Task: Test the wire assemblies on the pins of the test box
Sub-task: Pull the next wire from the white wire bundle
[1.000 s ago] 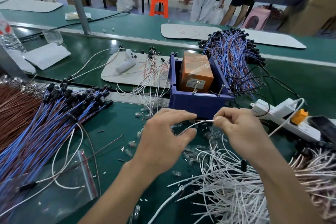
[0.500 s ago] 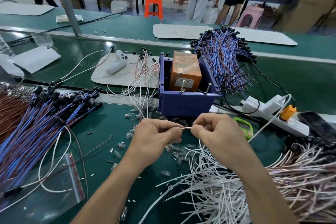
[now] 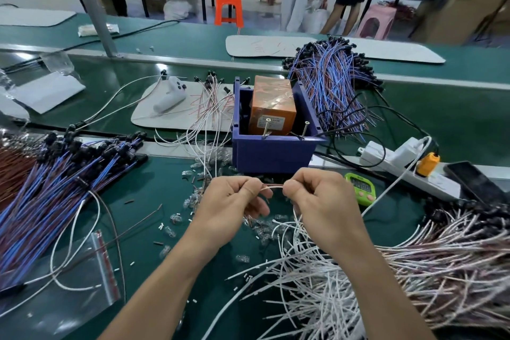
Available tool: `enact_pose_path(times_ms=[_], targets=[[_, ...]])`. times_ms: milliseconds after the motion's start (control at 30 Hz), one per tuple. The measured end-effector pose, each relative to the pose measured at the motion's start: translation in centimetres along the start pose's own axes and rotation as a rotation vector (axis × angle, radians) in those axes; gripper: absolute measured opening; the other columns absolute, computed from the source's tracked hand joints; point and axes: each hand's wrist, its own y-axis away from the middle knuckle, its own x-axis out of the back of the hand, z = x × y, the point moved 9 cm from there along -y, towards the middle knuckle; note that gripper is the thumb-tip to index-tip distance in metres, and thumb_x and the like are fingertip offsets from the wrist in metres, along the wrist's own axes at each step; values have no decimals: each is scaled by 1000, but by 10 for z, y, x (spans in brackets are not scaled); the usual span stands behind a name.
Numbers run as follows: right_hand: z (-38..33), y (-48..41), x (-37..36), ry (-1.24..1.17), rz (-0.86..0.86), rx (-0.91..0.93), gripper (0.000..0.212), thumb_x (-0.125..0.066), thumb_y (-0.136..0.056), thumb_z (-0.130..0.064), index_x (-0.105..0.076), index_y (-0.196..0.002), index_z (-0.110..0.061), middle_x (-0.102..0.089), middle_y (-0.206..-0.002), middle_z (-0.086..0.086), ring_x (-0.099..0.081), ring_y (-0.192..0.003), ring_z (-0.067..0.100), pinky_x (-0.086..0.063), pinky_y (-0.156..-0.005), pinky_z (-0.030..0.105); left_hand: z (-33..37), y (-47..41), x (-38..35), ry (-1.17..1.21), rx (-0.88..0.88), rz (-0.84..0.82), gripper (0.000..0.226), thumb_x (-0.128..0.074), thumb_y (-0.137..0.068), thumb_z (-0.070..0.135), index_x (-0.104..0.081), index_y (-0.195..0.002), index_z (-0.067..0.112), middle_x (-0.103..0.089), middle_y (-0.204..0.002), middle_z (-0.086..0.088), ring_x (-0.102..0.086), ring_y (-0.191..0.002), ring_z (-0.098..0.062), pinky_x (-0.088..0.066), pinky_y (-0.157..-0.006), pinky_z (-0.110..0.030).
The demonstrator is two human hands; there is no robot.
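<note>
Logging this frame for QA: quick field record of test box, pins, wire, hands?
test box: blue, orange block inside
pins: two at its front rim, no assembly on them
wire: short span in front of the box, off the pins
left hand: pinches one end
right hand: pinches the other end

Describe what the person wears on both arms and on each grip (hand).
Nothing. The left grip and the right grip are bare hands: no glove, ring or watch shows. The left forearm and the right forearm are bare too, without sleeves.
</note>
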Motion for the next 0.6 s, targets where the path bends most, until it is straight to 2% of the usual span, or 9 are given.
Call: enact_pose_path(times_ms=[67, 133, 200, 300, 367, 467, 533, 600], targets=[[1, 2, 3, 1, 52, -10, 33, -66, -95, -24, -59, -62, -21, -57, -52, -1, -49, -48, 15, -45, -52, 38, -2, 1, 1, -56, 9, 63, 44, -51, -108, 19, -74, -70, 14, -68, -55, -9, -60, -50, -14, -49, -52, -21], [6, 1, 14, -18, 108, -26, 30, -65, -95, -22, -61, -65, -21, -55, -49, -4, -44, -45, 10, -41, -50, 34, -7, 0, 12, -112, 30, 146, 52, -49, -107, 20, -70, -60, 16, -61, -48, -5, -51, -43, -11, -43, -47, -19], [10, -1, 25, -29, 109, -29, 25, -64, -95, -21, -66, -70, -21, -54, -48, -6, -42, -43, 6, -37, -47, 29, -10, 0, 23, -164, 47, 176, 54, -47, -109, 30, -73, -62, 22, -59, -48, -1, -48, -42, -11, -39, -46, -22], [11, -3, 29, -49, 69, -17, 21, -64, -95, -20, -68, -74, -22, -54, -48, -7, -41, -43, 5, -33, -45, 23, -10, 1, 25, -353, 2, 94, 62, -37, -105, 59, -74, -60, 37, -69, -57, 3, -56, -45, -8, -42, -53, -24], [13, -5, 31, -67, 83, -21, 21, -64, -95, -20, -67, -75, -22, -50, -47, -8, -38, -43, 5, -33, -46, 25, -10, 1, 21, -290, -25, 15, 55, -39, -97, 69, -78, -70, 41, -60, -51, 5, -49, -43, -9, -40, -51, -21], [22, -8, 42, -119, 147, -57, 18, -64, -95, -20, -69, -79, -26, -48, -47, -6, -34, -43, 6, -30, -52, 27, -10, 0, 34, -113, -18, -42, 39, -58, -85, 62, -83, -89, 32, -36, -49, 6, -28, -45, -11, -26, -44, -18], [29, -11, 50, -139, 168, -87, 19, -65, -95, -20, -70, -83, -34, -53, -49, -2, -36, -44, 9, -31, -52, 29, -14, -1, 57, -44, -18, -58, 34, -66, -80, 51, -84, -89, 24, -36, -49, 5, -28, -47, -10, -25, -45, -17], [34, -12, 52, -139, 157, -107, 21, -65, -94, -20, -70, -84, -38, -56, -51, -1, -36, -45, 11, -32, -50, 29, -19, -1, 79, -33, -7, -65, 32, -73, -75, 47, -84, -89, 20, -47, -52, -1, -35, -49, -11, -29, -47, -17]])
